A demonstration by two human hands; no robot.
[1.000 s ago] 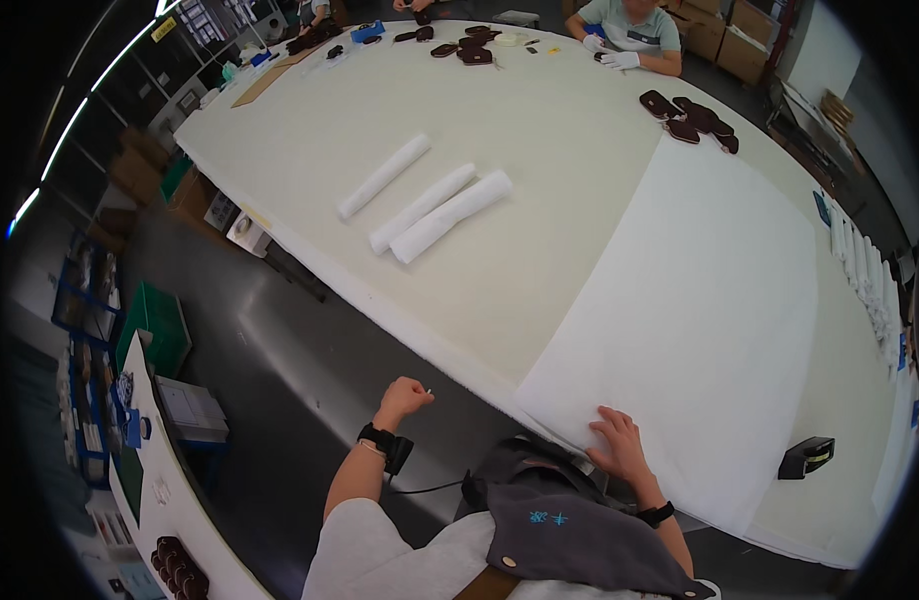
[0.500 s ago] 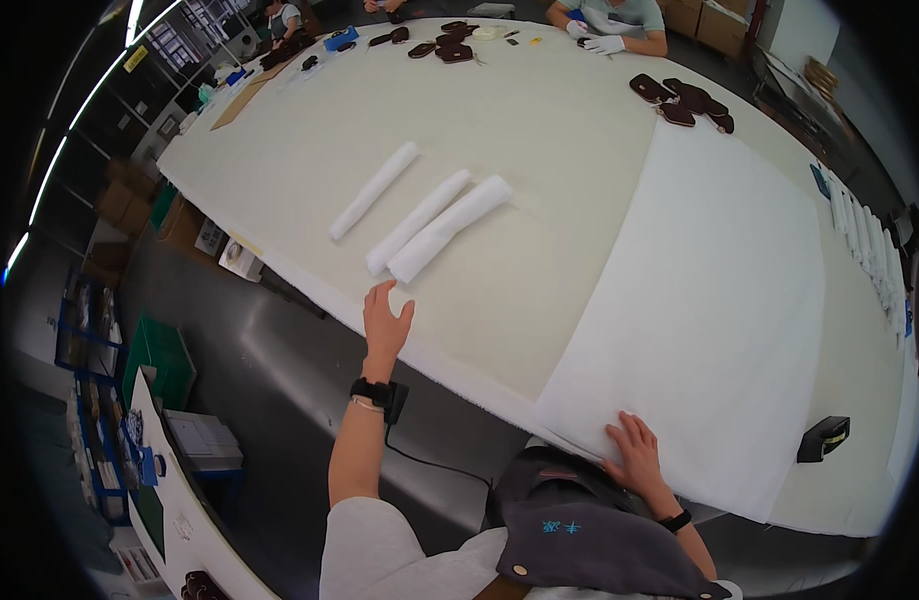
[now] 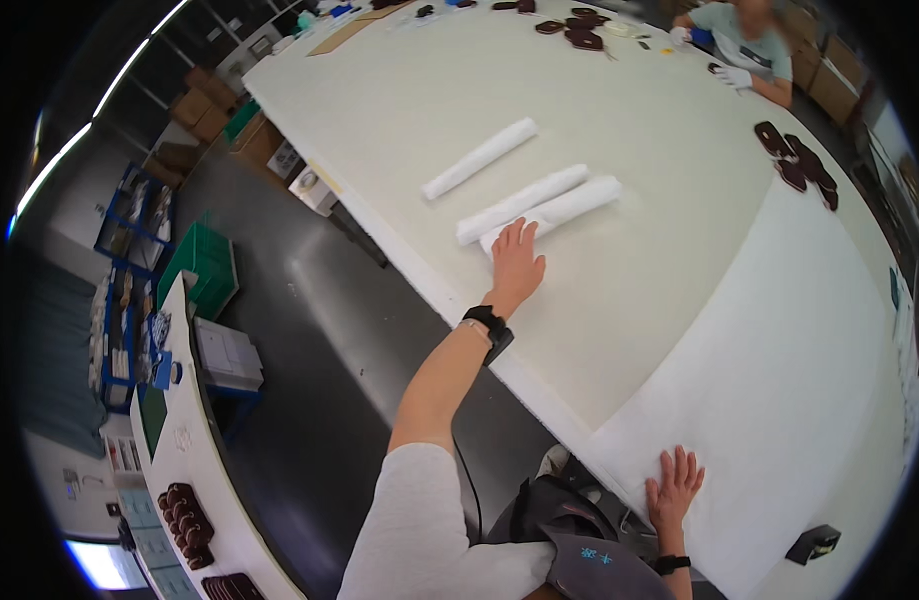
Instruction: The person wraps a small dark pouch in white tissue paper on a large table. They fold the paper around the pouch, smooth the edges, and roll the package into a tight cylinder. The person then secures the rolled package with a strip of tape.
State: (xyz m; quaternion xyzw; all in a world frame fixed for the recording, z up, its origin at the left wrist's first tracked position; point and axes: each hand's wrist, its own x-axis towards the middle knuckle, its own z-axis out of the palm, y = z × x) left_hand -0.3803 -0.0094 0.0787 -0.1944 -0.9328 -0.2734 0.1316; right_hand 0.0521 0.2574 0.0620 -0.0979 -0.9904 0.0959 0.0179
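Observation:
My left hand reaches over the near end of a white roll of soft sheet material, its fingertips on the roll. Its fingers are stretched out and not closed round it; the thumb stands apart. Just left of it, a second white roll lies almost against the first. A third, thinner roll lies apart, farther left. My right hand rests flat with fingers spread on a wide white sheet at the table's near edge.
The big pale table spans the view. A black device stands at the sheet's right edge. Dark brown pouches lie by a gloved co-worker at far right. A side bench and green crate stand left.
My left hand has moved forward from short of the rolls onto the near end of the right one. My right hand stays on the sheet. The whole view has turned left.

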